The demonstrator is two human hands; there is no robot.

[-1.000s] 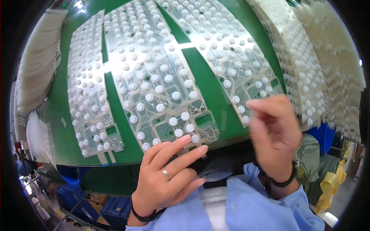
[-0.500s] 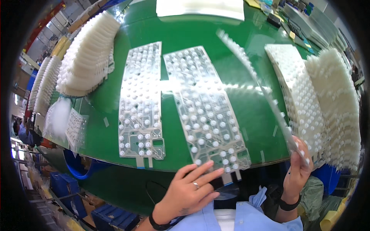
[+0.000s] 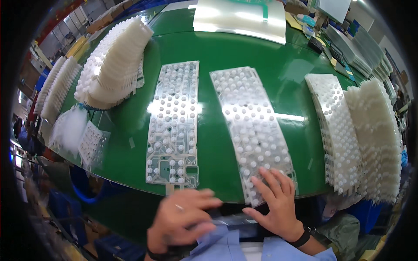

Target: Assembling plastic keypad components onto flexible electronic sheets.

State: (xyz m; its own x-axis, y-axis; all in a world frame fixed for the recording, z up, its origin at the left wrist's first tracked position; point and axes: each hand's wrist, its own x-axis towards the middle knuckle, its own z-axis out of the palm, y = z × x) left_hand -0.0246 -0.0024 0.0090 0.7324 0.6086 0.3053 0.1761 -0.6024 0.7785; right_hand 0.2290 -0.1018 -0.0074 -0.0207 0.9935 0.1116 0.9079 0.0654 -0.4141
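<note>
Two clear sheets lie flat side by side on the green surface (image 3: 244, 52), each studded with rows of small white domes. The right hand (image 3: 275, 204) rests flat, fingers spread wide, on the near end of the right sheet (image 3: 252, 130), which looks doubled, as if a white dome mat lies over a clear film; it seems to be pressing or aligning that pair at the edge nearest the person. The left hand (image 3: 183, 217) is blurred, fingers loosely open and holding nothing I can make out, just below the near end of the left sheet (image 3: 173, 126), not clearly touching it. Judging by the layout, this sheet is placed and being settled, while much remains: a tall pile of dome mats (image 3: 361, 135) waits at right, another pile (image 3: 111, 65) at left. The left sheet shows printed tracks and a tail at its near edge.
</note>
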